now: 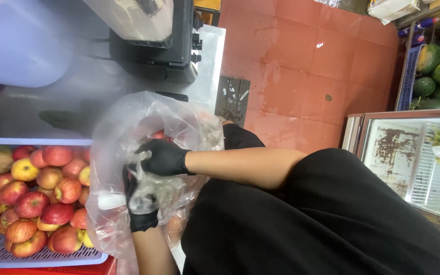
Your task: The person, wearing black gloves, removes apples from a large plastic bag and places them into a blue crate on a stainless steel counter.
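Observation:
The view is turned sideways. A clear plastic bag (123,122) with red apples (159,135) inside hangs in front of me, over the edge of a crate. My right hand (165,159), in a black glove, comes in from the right and pinches the bunched plastic near the bag's mouth. My left hand (141,211), also black-gloved, rises from below and grips the crumpled plastic just under the right hand. Both hands sit close together on the bag. Most of the bag's contents are blurred by the film.
A pale perforated crate (31,254) full of red and yellow apples (31,203) lies at the left. A black appliance (159,51) and a large pale tub (16,46) stand on the steel counter. Striped green melons (436,66) and a glass-topped case (408,153) are on the right, by the red tiled floor (301,56).

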